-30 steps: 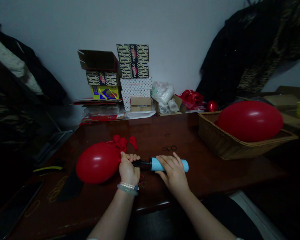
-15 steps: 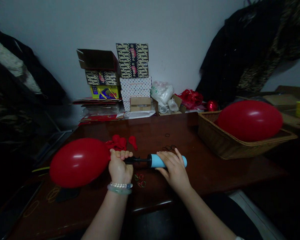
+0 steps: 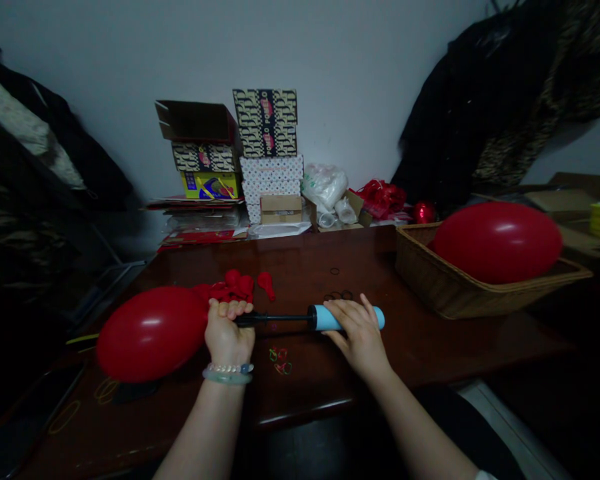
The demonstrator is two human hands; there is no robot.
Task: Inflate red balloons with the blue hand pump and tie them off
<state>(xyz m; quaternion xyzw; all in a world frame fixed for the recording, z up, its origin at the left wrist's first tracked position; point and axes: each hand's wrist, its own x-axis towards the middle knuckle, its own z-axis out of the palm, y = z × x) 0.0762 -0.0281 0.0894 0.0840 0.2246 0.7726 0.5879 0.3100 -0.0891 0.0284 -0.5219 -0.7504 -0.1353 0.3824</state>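
Note:
A red balloon (image 3: 150, 333), partly inflated, lies over the dark wooden table (image 3: 430, 347) at the left. My left hand (image 3: 226, 333) is closed round the balloon's neck and the black nozzle end of a hand pump. The pump's blue barrel (image 3: 350, 317) sits under my right hand (image 3: 360, 330), whose fingers wrap over it. A thin black rod (image 3: 280, 318) shows between the two hands, drawn out. Several flat red balloons (image 3: 240, 285) lie just behind my left hand.
A wicker basket (image 3: 430, 280) at the right holds a large inflated red balloon (image 3: 497, 241). Small rubber bands (image 3: 280, 360) lie near the table's front edge, black ones (image 3: 339, 295) farther back. Stacked boxes (image 3: 265, 153) and plastic bags stand against the wall.
The balloon has grown much bigger and stretched leftwards. My right hand has pulled the blue barrel to the right, exposing more of the black rod; my left hand shifted left.

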